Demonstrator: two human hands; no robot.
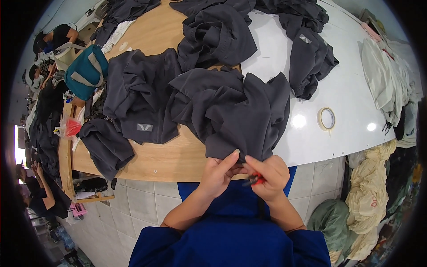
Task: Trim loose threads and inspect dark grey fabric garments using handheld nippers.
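Observation:
A dark grey garment (235, 107) lies bunched at the table's near edge, its hem pulled toward me. My left hand (216, 175) is closed on that hem, the thumb pressing on top of the cloth. Close beside it, my right hand (272, 174) has its thumb and fingers closed at the same edge. Tucked in the right hand is a small red and dark tool (255, 179), blurred, which looks like thread snips. The fingertips hide what lies between the two hands.
More dark grey garments lie around: one with a light patch (142, 93) to the left, others behind. A tape roll (327, 119) rests on the white tabletop (311, 147). A teal bag (86, 73) stands far left, near other people. Cloth heaps (371, 196) lie at right.

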